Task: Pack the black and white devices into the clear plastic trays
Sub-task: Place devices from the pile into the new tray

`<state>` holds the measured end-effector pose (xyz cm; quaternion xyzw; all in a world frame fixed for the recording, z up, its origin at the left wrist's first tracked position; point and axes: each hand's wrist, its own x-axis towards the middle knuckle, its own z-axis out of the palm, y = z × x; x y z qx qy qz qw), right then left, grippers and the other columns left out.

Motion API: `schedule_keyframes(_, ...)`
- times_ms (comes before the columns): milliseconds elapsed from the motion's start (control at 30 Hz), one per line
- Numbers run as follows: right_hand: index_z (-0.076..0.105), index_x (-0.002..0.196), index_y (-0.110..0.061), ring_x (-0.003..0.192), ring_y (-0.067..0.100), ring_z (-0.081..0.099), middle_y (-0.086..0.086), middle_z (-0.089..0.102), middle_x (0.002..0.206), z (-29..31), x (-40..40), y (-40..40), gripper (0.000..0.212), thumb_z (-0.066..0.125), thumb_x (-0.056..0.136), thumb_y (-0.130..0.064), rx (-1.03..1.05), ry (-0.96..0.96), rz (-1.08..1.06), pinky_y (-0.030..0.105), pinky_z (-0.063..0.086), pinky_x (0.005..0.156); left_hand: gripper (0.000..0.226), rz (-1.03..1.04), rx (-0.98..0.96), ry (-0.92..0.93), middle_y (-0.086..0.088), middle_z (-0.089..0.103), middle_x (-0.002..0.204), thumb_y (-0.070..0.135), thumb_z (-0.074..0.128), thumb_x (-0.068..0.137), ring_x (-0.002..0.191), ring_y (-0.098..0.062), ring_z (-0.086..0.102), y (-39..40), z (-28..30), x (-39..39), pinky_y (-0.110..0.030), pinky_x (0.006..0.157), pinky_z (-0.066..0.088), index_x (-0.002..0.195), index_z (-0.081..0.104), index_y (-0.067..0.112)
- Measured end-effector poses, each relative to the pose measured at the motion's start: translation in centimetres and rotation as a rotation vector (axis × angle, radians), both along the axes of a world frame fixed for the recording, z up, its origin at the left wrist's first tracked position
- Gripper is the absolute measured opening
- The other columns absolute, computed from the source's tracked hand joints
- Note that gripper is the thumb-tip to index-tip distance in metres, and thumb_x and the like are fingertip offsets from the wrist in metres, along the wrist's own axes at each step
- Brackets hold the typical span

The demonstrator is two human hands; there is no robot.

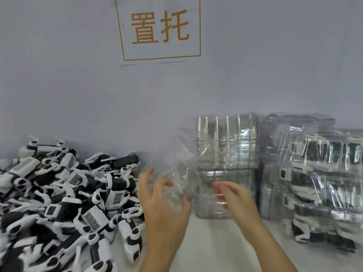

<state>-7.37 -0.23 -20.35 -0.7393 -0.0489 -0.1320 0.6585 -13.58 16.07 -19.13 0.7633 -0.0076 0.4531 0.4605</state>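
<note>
My left hand (163, 201) grips a blurred clear tray (176, 173), right hand (233, 199) loosely curled beside it, on the white table (216, 242) below the wall sign (159, 28).

A factory packing station: heaped identical devices (64, 203), stacked plastic trays (226, 142), a posted wall sign (160, 29).

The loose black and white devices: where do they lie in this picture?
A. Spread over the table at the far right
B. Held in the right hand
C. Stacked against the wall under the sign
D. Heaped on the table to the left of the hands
D: the loose devices form a heap on the table left of the left hand; the right hand holds none.
</note>
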Motion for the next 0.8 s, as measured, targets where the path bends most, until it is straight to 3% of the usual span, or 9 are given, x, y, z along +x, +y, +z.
schedule_keyframes(133, 0.078, 0.094, -0.022, 0.081, 0.019, 0.072, 0.002, 0.077, 0.09, 3.1, -1.3, -0.4, 0.028, 0.051, 0.102, -0.026, 0.246, 0.051, 0.06, 0.036, 0.055, 0.074, 0.037, -0.036, 0.141, -0.034, 0.014, 0.025, 0.154, 0.003, 0.084, 0.067, 0.149, -0.021, 0.018, 0.7, -1.3, -0.6, -0.053, 0.113, 0.034, 0.088, 0.059, 0.022)
schedule_keyframes(333, 0.064, 0.118, -0.028, 0.091, 0.026, 0.072, 0.003, 0.076, 0.102, 5.0, -2.4, -2.4, 0.04, 0.056, 0.091, -0.056, 0.35, 0.073, 0.131, 0.041, 0.055, 0.07, 0.048, -0.08, 0.348, -0.032, 0.015, 0.022, 0.158, 0.001, 0.078, 0.067, 0.153, -0.013, 0.005, 1.1, -2.6, -1.5, -0.014, 0.104, 0.014, 0.087, 0.05, 0.034)
schedule_keyframes(400, 0.061, 0.121, -0.034, 0.089, 0.023, 0.074, -0.003, 0.075, 0.104, 5.5, -2.6, -3.6, 0.053, 0.063, 0.077, -0.064, 0.274, 0.07, 0.169, 0.038, 0.056, 0.068, 0.04, -0.097, 0.41, -0.03, 0.015, 0.025, 0.157, 0.008, 0.079, 0.068, 0.153, -0.014, 0.006, 1.3, -2.6, -1.7, -0.012, 0.104, 0.015, 0.087, 0.054, 0.032)
schedule_keyframes(467, 0.059, 0.123, -0.042, 0.091, 0.015, 0.073, -0.008, 0.073, 0.109, 5.8, -3.1, -4.1, 0.06, 0.071, 0.068, -0.064, 0.12, 0.094, 0.236, 0.034, 0.059, 0.071, 0.031, -0.138, 0.471, 0.017, 0.014, 0.029, 0.154, 0.022, 0.08, 0.07, 0.151, -0.016, 0.01, 1.3, -2.6, -1.9, -0.026, 0.113, 0.017, 0.089, 0.057, 0.032)
schedule_keyframes(533, 0.056, 0.12, -0.051, 0.102, 0.009, 0.068, -0.015, 0.065, 0.118, 5.9, -3.3, -4.1, 0.049, 0.076, 0.075, -0.05, 0.004, 0.076, 0.238, 0.034, 0.059, 0.08, 0.033, -0.187, 0.544, 0.163, 0.022, 0.023, 0.151, 0.044, 0.078, 0.07, 0.148, -0.01, 0.007, 1.1, -2.6, -2.1, -0.04, 0.116, 0.014, 0.09, 0.051, 0.04)
schedule_keyframes(600, 0.057, 0.121, -0.055, 0.114, 0.004, 0.06, -0.017, 0.06, 0.125, 6.1, -3.6, -4.1, 0.046, 0.074, 0.085, -0.031, -0.103, -0.035, 0.163, 0.031, 0.054, 0.087, 0.041, -0.249, 0.536, 0.333, 0.034, 0.012, 0.145, 0.068, 0.071, 0.064, 0.141, 0.004, -0.001, 0.8, -2.5, -2.4, -0.037, 0.114, 0.01, 0.089, 0.049, 0.044)
schedule_keyframes(633, 0.057, 0.122, -0.056, 0.114, 0.0, 0.058, -0.02, 0.06, 0.124, 6.4, -3.9, -4.2, 0.049, 0.073, 0.086, -0.027, -0.188, -0.11, 0.13, 0.024, 0.05, 0.084, 0.046, -0.277, 0.491, 0.382, 0.038, 0.012, 0.141, 0.078, 0.065, 0.061, 0.137, 0.01, -0.001, 0.6, -2.4, -2.5, -0.034, 0.113, 0.01, 0.089, 0.051, 0.045)
schedule_keyframes(700, 0.057, 0.12, -0.06, 0.108, -0.008, 0.058, -0.029, 0.061, 0.117, 7.2, -4.5, -4.3, 0.057, 0.075, 0.083, -0.021, -0.349, -0.237, 0.101, 0.011, 0.045, 0.073, 0.049, -0.3, 0.369, 0.35, 0.037, 0.022, 0.131, 0.085, 0.053, 0.061, 0.131, 0.012, 0.011, 0.1, -1.9, -2.8, -0.032, 0.111, 0.016, 0.089, 0.053, 0.045)
schedule_keyframes(800, 0.054, 0.12, -0.064, 0.112, -0.015, 0.049, -0.038, 0.054, 0.122, 8.3, -5.1, -4.0, 0.066, 0.074, 0.081, -0.015, -0.52, -0.296, 0.147, 0.01, 0.041, 0.076, 0.044, -0.197, 0.201, 0.128, 0.025, 0.037, 0.121, 0.074, 0.053, 0.074, 0.121, 0.002, 0.034, -0.8, -0.8, -2.6, -0.022, 0.101, 0.029, 0.106, 0.045, 0.046)
